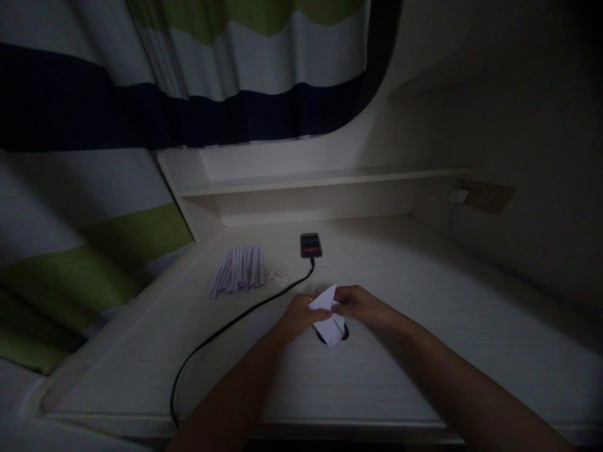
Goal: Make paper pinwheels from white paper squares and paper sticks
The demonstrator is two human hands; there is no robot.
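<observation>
A folded piece of white paper (325,328) is held up between both hands over the desk, its top corner pointing upward. My left hand (301,314) is closed on its left edge, thumb lying across the front. On the other side, my right hand (354,302) pinches the paper near its upper right part. Beneath it a dark object (346,333) shows only in part, and I cannot make out what it is. A pale flat sheet (264,326) lies on the desk by my left wrist, partly covered by the arm.
Several rolled paper tubes (239,270) lie in a pile at left, beside small pale pieces (277,276). A black cable (240,319) runs from a small dark device (311,245) over the front edge. A low shelf (320,181) spans the back; curtains (103,220) hang left.
</observation>
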